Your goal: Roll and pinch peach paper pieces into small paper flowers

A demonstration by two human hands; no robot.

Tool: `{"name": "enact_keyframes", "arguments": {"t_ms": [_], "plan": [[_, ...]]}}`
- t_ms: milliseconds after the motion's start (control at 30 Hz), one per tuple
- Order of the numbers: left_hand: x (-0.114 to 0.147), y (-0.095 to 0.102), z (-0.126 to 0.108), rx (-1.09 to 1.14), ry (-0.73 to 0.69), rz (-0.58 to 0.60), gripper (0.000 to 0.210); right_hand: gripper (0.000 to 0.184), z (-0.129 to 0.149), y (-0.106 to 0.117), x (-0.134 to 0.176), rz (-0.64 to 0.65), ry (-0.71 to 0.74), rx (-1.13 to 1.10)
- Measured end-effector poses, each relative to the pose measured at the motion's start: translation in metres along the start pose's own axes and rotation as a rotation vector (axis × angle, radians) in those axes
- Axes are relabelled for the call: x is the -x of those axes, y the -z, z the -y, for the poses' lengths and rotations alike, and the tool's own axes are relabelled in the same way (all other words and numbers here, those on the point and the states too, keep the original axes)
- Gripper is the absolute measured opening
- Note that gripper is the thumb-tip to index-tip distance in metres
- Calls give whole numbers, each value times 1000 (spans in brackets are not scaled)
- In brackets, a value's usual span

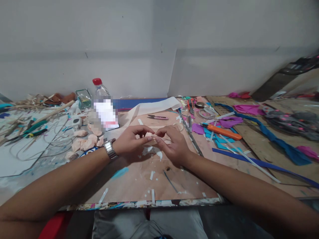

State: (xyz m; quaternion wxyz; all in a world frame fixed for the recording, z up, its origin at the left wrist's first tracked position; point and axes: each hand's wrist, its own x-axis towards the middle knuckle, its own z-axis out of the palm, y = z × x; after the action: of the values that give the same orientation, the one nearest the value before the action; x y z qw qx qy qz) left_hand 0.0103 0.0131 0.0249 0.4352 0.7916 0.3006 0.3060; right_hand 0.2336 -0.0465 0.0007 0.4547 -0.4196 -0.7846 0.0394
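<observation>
Above the middle of the table, my left hand (131, 140) and my right hand (174, 145) meet at the fingertips. Both pinch one small pale peach piece (150, 134), which looks like crumpled crepe paper; the fingers partly cover it. Several similar peach crumpled pieces (86, 143) lie left of my watch-wearing wrist. Just beyond my hands are thread snips (158, 117) and a curling strip of whitish paper (156, 107). A roll of tape (177, 126) sits close behind my right hand.
A lit phone (106, 113) leans near a red-capped bottle (101, 89) at the back left. Green-handled pliers (36, 128) and cables lie far left. To the right are an orange utility knife (224, 131), a long blue strip (264, 163) and coloured paper scraps on cardboard (259, 139).
</observation>
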Motion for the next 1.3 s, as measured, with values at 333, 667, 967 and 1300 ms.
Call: {"name": "enact_keyframes", "arguments": {"t_ms": [333,667,967,1300], "plan": [[-1,0,1,-69,-24,11,34,10,1,0,-1,26,143,35],[0,0,-1,-47,16,30,39,12,-4,0,-1,18,153,31],[0,0,1,25,21,53,39,7,-2,-1,-1,29,122,24],[-2,3,6,53,24,40,31,16,-4,-4,0,33,80,-19]]}}
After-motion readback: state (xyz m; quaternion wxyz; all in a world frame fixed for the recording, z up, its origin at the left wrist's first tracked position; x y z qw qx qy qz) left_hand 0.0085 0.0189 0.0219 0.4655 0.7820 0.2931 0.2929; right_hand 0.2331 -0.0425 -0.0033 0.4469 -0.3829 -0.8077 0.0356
